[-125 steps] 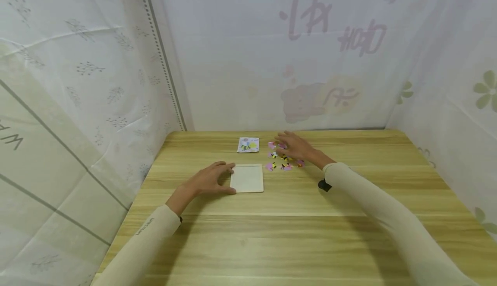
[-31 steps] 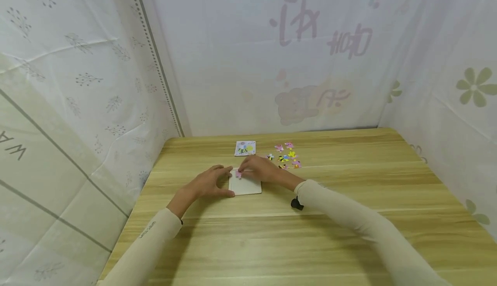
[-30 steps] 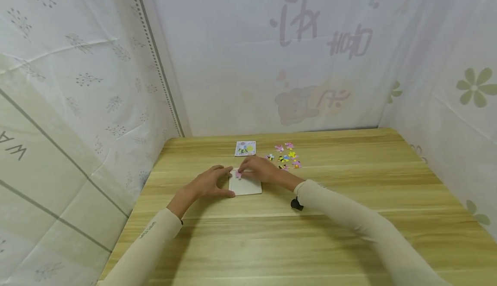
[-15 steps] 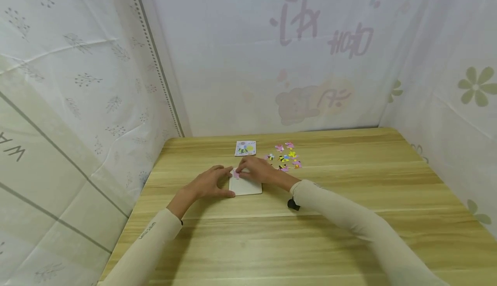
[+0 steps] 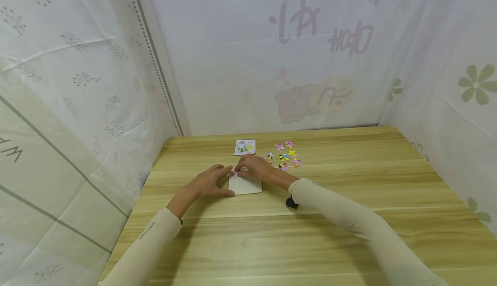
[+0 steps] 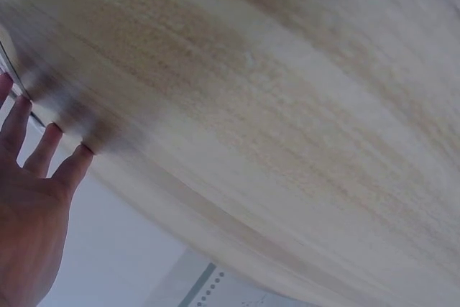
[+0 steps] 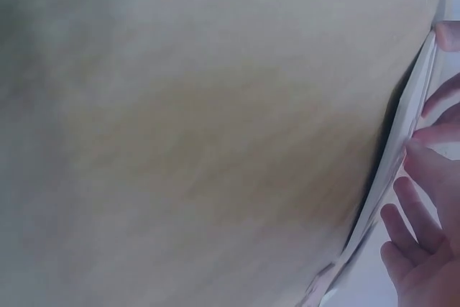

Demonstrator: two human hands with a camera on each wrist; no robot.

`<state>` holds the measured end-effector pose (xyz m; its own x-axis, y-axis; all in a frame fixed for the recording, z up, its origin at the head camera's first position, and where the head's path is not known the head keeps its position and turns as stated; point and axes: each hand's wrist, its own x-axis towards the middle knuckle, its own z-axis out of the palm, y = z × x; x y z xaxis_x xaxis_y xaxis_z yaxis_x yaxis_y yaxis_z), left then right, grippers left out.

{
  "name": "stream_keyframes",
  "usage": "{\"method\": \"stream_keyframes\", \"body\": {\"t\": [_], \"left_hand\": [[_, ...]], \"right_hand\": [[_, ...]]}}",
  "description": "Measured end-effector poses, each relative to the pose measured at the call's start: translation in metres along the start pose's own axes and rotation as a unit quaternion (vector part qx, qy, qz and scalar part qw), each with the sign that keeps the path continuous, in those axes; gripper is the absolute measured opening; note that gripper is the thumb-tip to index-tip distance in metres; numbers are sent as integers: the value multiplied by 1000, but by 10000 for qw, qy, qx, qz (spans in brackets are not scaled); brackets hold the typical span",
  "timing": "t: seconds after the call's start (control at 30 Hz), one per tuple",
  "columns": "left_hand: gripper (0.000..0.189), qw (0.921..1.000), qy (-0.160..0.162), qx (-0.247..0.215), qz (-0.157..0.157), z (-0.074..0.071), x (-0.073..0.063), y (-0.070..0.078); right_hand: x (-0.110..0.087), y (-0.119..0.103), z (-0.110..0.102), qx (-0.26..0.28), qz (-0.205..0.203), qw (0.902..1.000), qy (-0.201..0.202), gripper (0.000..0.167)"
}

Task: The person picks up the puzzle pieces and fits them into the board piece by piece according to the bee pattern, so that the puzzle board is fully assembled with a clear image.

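Observation:
A square white puzzle tray (image 5: pixel 248 186) lies flat on the table. My left hand (image 5: pixel 209 183) rests at its left side, thumb near the lower corner and fingers at the upper one. In the left wrist view, that hand (image 6: pixel 32 210) has extended fingers touching down by the tray's edge. With thumb and index finger, my right hand (image 5: pixel 257 168) pinches a small pink jigsaw piece (image 5: pixel 235 175) at the tray's upper left corner, partly covered by the fingers. The right wrist view shows the right hand (image 7: pixel 431 213) with its other fingers loosely bent over the tray.
Several loose jigsaw pieces (image 5: pixel 284 158), pink, yellow and black, lie right of and behind the tray. Behind it lies a picture card (image 5: pixel 245 147) with a bee. Patterned curtains (image 5: pixel 248 61) stand around the wooden table (image 5: pixel 330 225).
My right hand went from the loose pieces to the tray with a pink piece. Over the last second it shifted slightly left, bringing the piece to the corner. The left hand stayed put.

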<state>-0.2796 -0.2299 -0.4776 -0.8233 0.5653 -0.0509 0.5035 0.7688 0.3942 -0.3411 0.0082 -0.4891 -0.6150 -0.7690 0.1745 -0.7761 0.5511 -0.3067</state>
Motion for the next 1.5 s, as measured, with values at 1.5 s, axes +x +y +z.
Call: {"method": "stream_keyframes", "body": {"t": [1.5], "left_hand": [[83,9998,-72,-139,-143,-1,-1,2]], "right_hand": [[-57,113,-65,62,1786,9827,480,26]]}}
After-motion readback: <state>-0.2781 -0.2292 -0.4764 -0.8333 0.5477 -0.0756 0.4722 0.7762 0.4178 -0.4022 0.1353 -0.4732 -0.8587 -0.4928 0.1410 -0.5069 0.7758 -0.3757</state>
